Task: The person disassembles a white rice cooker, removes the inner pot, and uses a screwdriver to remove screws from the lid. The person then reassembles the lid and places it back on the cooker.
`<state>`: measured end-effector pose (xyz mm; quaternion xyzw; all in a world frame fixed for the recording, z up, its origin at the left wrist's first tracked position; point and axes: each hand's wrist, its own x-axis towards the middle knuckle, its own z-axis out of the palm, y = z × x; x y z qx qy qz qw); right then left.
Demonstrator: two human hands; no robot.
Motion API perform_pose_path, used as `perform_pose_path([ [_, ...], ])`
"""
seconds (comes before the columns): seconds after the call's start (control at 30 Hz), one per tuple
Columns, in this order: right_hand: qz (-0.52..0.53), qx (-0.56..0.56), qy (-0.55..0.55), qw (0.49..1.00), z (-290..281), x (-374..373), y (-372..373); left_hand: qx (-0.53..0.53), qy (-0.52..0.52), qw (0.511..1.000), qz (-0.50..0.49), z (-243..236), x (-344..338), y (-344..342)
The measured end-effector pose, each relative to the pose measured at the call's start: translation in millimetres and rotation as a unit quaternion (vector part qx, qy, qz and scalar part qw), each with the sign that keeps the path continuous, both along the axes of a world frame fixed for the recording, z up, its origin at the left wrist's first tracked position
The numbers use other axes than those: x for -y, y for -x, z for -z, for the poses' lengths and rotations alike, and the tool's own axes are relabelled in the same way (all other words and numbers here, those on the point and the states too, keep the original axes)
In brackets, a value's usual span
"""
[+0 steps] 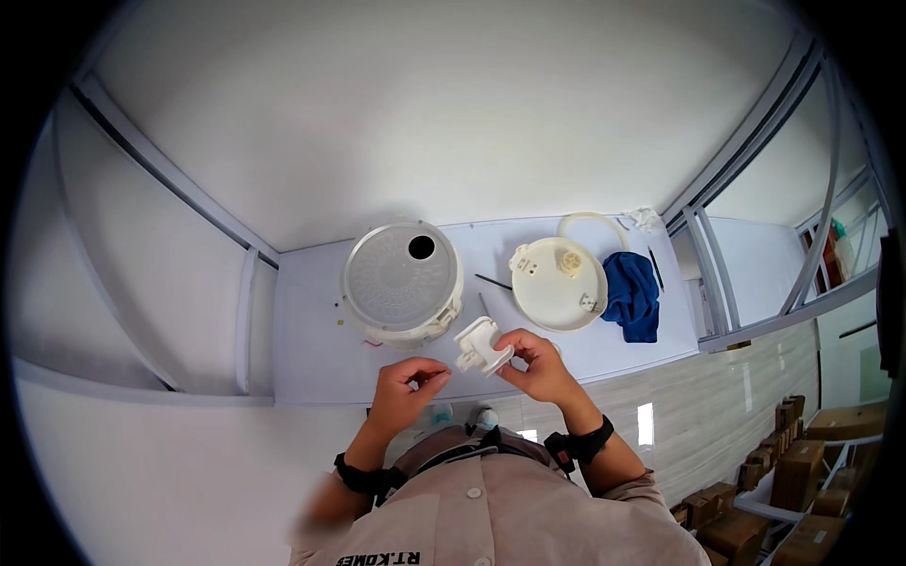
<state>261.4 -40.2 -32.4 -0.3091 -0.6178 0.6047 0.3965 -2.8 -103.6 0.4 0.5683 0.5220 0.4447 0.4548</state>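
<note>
My right hand (543, 373) grips a white plastic part (477, 341) with a small bracket at one end, above the table's front. Just left of it my left hand (404, 389) has thumb and forefinger pinched; what they hold, if anything, is too small to make out. Behind my left hand sits a round cream appliance body (425, 325) topped by a pale perforated plate (387, 274) with a dark round opening. To its right lies a round cream lid (552, 297), with small fittings on it, beside a crumpled blue cloth (630, 292).
Thin dark rods (493, 281) and a pale tube (585, 218) lie on the white table (302, 377). Another dark rod (658, 269) is right of the cloth. Framed panels (142, 236) enclose both sides. Cardboard boxes (797, 472) stand at lower right.
</note>
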Motion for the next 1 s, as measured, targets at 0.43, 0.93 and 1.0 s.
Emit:
perform_pose_path([
  [0.43,0.015,0.326,-0.064,0.943,47,0,17,-0.307,0.094,0.938,-0.131,95,12,33],
  [0.93,-0.005,0.454,-0.127,0.882,73,-17,41,-0.324,0.129,0.905,-0.245,128,-4,57],
  [1.0,-0.002,0.454,-0.098,0.885,58,-15,42,-0.321,0.126,0.904,-0.253,129,-4,58],
])
